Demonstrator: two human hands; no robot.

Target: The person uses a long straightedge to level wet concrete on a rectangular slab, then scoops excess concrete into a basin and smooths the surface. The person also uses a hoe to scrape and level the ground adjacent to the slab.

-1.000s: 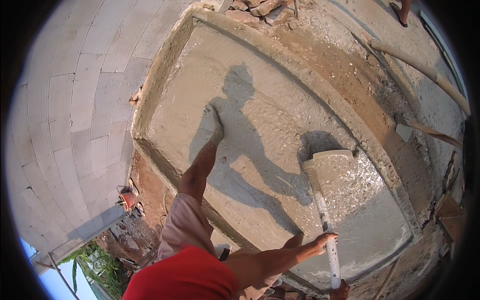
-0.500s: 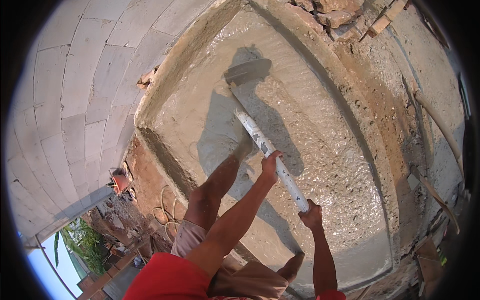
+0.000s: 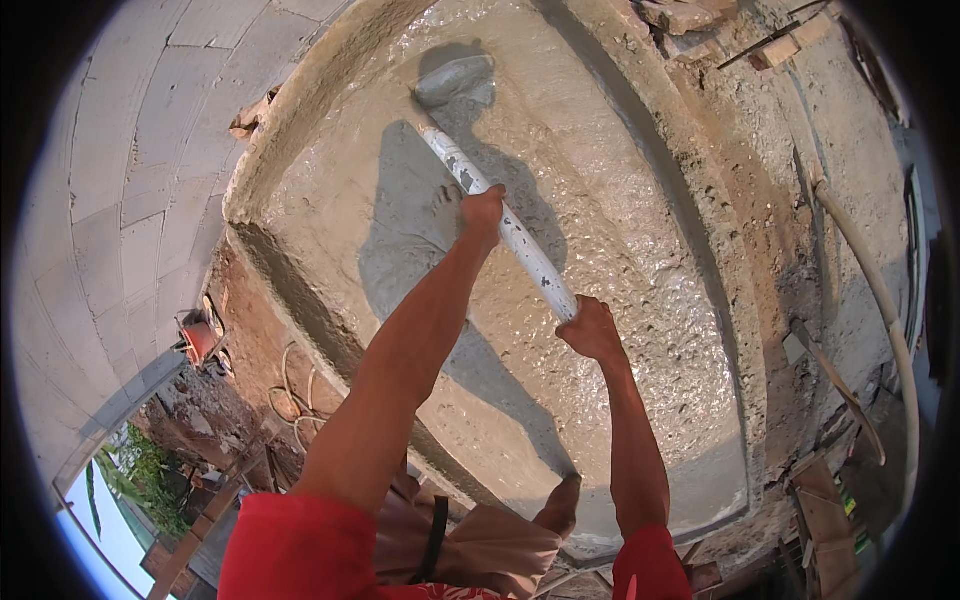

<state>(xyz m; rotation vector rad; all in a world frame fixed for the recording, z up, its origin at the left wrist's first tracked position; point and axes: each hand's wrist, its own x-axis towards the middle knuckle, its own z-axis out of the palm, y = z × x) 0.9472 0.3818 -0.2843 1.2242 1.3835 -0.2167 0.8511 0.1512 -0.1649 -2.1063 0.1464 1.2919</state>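
Note:
A long white, paint-chipped pole (image 3: 533,262) runs diagonally across the wet grey mortar (image 3: 655,370) in a large rough trough (image 3: 640,95). My left hand (image 3: 483,208) is wrapped round the upper part of the pole, and my right hand (image 3: 588,328) grips its lower end. The tool's broad head (image 3: 455,80) lies at the far side of the trough, coated in mortar and partly sunk, so its edges are hard to make out. My bare foot (image 3: 560,505) stands in the mortar near the bottom edge.
A pale block wall (image 3: 130,180) rises at the left, with an orange container (image 3: 200,340) and coiled hose (image 3: 290,400) beside the trough. Broken stones (image 3: 675,18) lie at the top. A long pipe (image 3: 875,270) and a wooden-handled tool (image 3: 845,395) are at the right.
The tool's head has swung from the right side to the far part of the trough and pushed slightly farther. Both arms now reach farther forward, still holding the pole.

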